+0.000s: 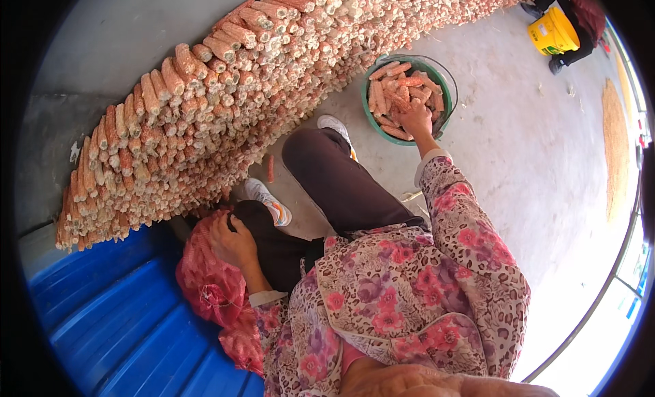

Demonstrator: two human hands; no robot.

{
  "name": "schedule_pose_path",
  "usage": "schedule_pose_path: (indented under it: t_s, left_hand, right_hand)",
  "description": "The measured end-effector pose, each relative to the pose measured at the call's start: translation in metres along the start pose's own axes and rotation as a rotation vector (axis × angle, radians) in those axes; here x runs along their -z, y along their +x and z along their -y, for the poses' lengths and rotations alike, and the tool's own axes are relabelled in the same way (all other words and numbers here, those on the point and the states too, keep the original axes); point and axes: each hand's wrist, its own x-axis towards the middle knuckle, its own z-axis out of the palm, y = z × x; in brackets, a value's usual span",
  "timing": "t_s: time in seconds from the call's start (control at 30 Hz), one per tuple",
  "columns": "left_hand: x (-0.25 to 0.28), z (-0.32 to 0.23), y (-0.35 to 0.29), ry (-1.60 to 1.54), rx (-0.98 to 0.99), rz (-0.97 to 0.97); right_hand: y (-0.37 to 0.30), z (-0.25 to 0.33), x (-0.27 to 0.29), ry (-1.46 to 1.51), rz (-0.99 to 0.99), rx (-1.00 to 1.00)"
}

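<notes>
Right hand (414, 118) is in the green bucket (389, 135), down on the heaped corncobs (409, 81) at its near side; it's touching them, but can't tell if the fingers close round one (fingertips are lost among the cobs); cobs are reddish to tan, lying at all angles; bucket's wire handle (456, 83) is over on its right; left hand (233, 243) is well apart, lower left of the bucket, fingers loosely bent over the red mesh sack (217, 288) by the knee; can't tell if it pinches any mesh; one white sneaker (333, 127) is near the bucket's left side, the other white sneaker (273, 207) farther lower left; a loose corncob (271, 169) lies on the concrete floor (505, 110) left of and below the bucket; big corncob stack (211, 100) runs along the bucket's left, ends out; blue corrugated sheet (129, 322) is far lower left of the bucket; yellow pail (552, 32) is upper right of it, by another person's dark-clad leg; long tan patch (615, 151) (can't tell what material) is far right of the bucket.
</notes>
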Motion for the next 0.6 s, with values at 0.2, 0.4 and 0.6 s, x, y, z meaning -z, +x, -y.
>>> schedule_pose_path:
  t_s: [0.2,0.4,0.6]
  left_hand:
    - [0.003,0.0,-0.001,-0.012,0.003,-0.018]
    - [0.001,-0.002,-0.002,-0.029,0.018,-0.001]
    - [0.009,-0.002,-0.007,-0.009,0.028,-0.015]
  right_hand:
    - [0.003,-0.018,0.022,0.084,-0.086,0.032]
    - [-0.012,-0.042,0.082,1.082,0.148,0.147]
    - [-0.099,0.045,0.159,1.621,0.685,0.366]
